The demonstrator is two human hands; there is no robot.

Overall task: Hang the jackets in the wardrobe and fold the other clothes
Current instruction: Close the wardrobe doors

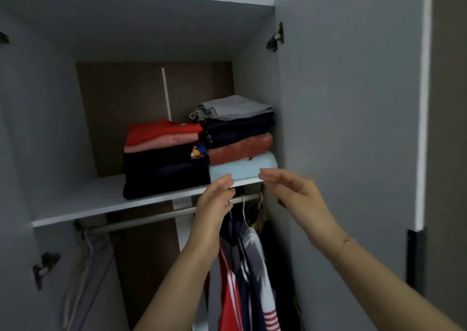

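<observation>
Both my hands are raised in front of the open wardrobe. My left hand [214,199] is by the metal rail [151,218], its fingers near a blue hanger hook; whether it grips the hook is unclear. My right hand [293,191] is open with straight fingers, just below the shelf edge [101,210]. Jackets [242,267] in red, navy and white hang from the rail under my hands. Two stacks of folded clothes sit on the shelf: a left stack [164,159] of red, pink and dark items, and a right stack [240,138] with grey on top and light blue at the bottom.
The grey wardrobe door [353,128] stands open on the right, close to my right arm. Empty hangers [88,260] dangle at the left end of the rail. The left part of the shelf is bare. Door hinges show on both sides.
</observation>
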